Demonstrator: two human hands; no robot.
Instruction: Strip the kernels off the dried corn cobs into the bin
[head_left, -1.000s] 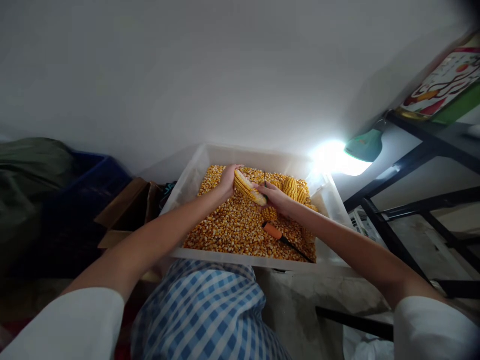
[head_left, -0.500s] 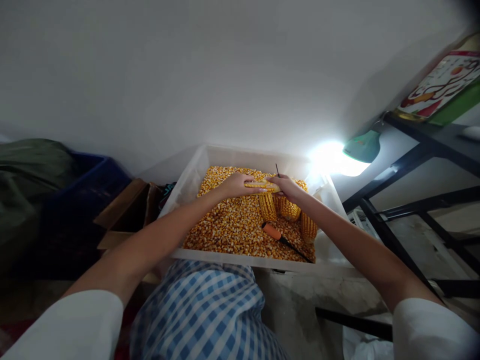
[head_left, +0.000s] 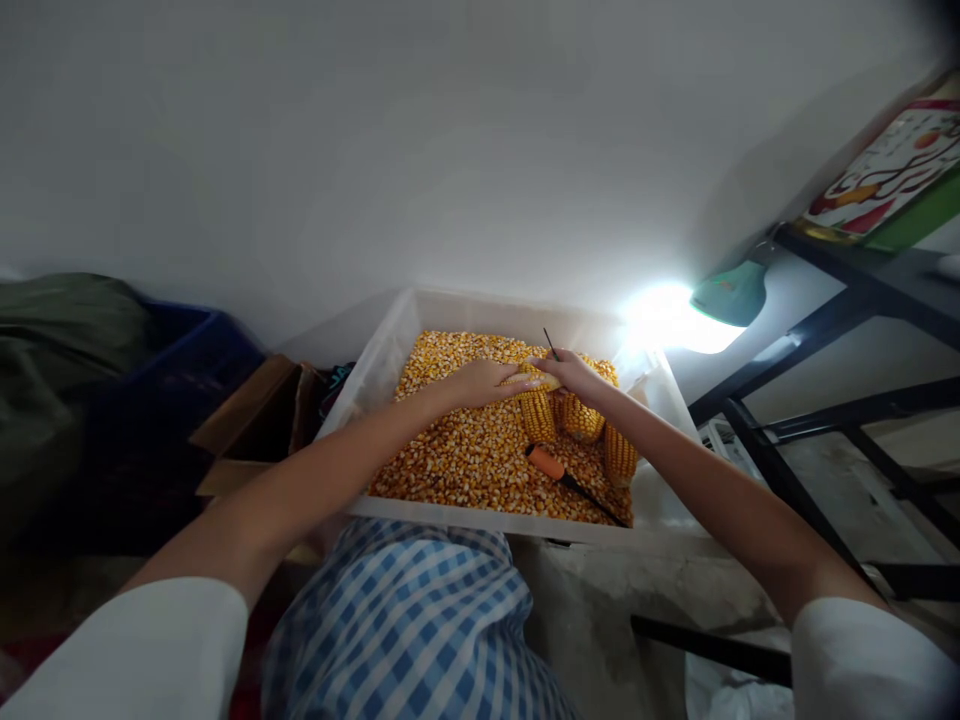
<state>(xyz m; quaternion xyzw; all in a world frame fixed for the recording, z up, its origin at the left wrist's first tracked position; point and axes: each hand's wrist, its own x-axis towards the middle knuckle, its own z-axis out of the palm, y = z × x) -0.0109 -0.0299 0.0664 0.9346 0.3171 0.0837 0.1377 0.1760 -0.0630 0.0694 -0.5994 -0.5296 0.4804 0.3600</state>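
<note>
Mid-frame, my left hand [head_left: 486, 383] and right hand [head_left: 576, 374] clasp a partly hidden corncob [head_left: 550, 383]; a dark rod [head_left: 551, 344], base hidden, juts up.

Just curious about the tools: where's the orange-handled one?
In the head view, the orange-handled tool lies on the loose kernels, in the near right part of the white bin, beside the corn ears.

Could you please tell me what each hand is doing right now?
Left hand: closed on a pale yellow, elongated ear of corn.
Right hand: closed on a thin, straight, black tool, touching the ear.
</note>
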